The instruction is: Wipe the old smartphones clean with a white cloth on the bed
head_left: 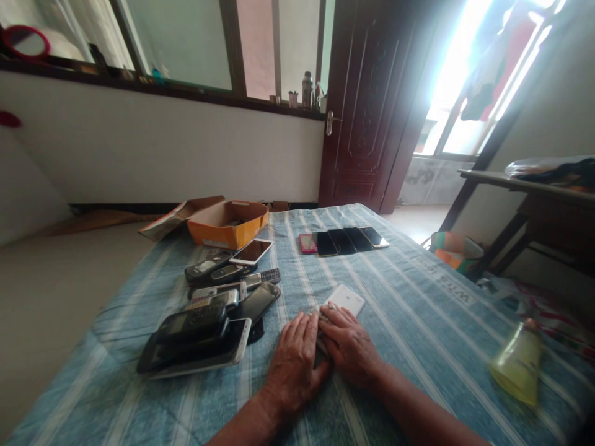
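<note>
A white phone (346, 300) lies face down on the blue striped cloth (400, 347), just beyond my fingers. My right hand (346, 341) rests over its near end, fingers together and pressing on a pale, crumpled bit of material (321, 344). Close beside it, my left hand (297, 353) lies low with its fingers side by side, their tips at the same pale material. What is under both palms is hidden. To the left sits a pile of old phones, with a black device (190, 323) on top near the front.
An open orange box (227, 226) stands behind the pile. Several dark phones (344, 241) lie in a row at the back, beside a pink-edged item (307, 243). A yellow translucent container (518, 365) is at the right.
</note>
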Motion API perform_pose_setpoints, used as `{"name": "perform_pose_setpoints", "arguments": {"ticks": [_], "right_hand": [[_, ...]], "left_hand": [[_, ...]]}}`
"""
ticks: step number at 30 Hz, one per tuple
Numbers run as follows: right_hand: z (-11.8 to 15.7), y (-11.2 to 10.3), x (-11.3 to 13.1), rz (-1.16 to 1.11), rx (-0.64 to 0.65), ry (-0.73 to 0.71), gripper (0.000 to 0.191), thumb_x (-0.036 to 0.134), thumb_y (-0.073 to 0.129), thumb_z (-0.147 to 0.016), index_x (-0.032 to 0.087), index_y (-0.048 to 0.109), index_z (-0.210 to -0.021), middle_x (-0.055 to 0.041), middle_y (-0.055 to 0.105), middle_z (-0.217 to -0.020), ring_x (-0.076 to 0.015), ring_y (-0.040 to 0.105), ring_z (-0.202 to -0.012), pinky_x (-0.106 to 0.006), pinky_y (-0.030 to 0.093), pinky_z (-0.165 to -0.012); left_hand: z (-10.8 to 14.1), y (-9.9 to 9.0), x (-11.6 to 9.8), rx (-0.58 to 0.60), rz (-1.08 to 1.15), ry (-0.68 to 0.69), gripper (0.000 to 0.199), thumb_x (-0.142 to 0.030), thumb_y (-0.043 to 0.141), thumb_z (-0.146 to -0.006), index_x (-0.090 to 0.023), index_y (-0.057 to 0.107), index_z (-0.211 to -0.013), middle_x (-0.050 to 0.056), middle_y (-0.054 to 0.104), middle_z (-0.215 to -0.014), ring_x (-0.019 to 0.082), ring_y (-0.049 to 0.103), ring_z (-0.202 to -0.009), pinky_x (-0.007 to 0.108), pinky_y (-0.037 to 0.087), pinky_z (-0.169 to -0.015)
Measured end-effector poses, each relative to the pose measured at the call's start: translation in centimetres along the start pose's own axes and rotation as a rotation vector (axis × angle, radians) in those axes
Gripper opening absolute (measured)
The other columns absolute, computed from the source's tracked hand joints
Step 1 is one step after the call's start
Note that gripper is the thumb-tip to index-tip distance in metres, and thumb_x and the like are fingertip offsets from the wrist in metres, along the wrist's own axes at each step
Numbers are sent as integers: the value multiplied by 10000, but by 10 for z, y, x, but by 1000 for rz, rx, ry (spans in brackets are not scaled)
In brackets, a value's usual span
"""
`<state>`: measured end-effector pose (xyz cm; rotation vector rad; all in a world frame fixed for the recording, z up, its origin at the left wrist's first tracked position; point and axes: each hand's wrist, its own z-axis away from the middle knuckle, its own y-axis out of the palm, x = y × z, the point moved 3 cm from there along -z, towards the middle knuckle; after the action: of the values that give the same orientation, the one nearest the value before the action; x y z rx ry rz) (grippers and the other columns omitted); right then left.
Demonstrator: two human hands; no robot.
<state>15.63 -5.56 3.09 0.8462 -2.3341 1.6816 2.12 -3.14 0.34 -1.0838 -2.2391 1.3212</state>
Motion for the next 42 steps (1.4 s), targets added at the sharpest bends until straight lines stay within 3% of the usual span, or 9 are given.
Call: {"name": "perform_pose_setpoints", "arguments": {"ticks": [12,22,28,36,42], "right_hand": [[-14,-5,-30,55,-56,60,361,214,453,-900,240,621,-1218,-58,525,-1359,-245,399,-1311,-460,301,-1099],[-16,-16,-70,123,-115,254,368,218,433,-890,242,630,-1199,-58,532,-1351,-225,416,-1298,-410,299,-1098],[-5,-13,-56,180,-118,258,365,204,424,-896,208,624,-1202,-85,506,-1371,-247,395,-1309,-413,325,-1083],[4,-2,-9,79,-67,57,359,199,491,-877,244,622,-1209,-74,498,-1383,-278,414,-1299,-473,317,-1087],[-4,-10,-24,51,-76,91,347,198,488,-878,264,642,-1181,-55,530,-1354,-266,428,-1288,-485,302,-1090]], "left_hand": [[-3,-9,-3,31,26,-36,659,-374,634,-763,-61,432,-1306,225,573,-1262,366,520,-1198,521,465,-972],[-6,-12,-3,68,48,-77,719,-413,685,-736,-62,427,-1308,237,578,-1247,384,523,-1189,532,463,-968],[-5,-12,-3,76,51,-75,715,-423,661,-753,-95,393,-1328,222,568,-1267,366,516,-1204,527,452,-978],[-5,-8,0,37,47,-67,694,-413,627,-774,-103,374,-1341,216,577,-1255,352,536,-1188,510,471,-961],[-6,-11,-1,25,59,-82,655,-405,610,-786,-93,407,-1326,208,577,-1260,350,530,-1189,504,471,-963]]}}
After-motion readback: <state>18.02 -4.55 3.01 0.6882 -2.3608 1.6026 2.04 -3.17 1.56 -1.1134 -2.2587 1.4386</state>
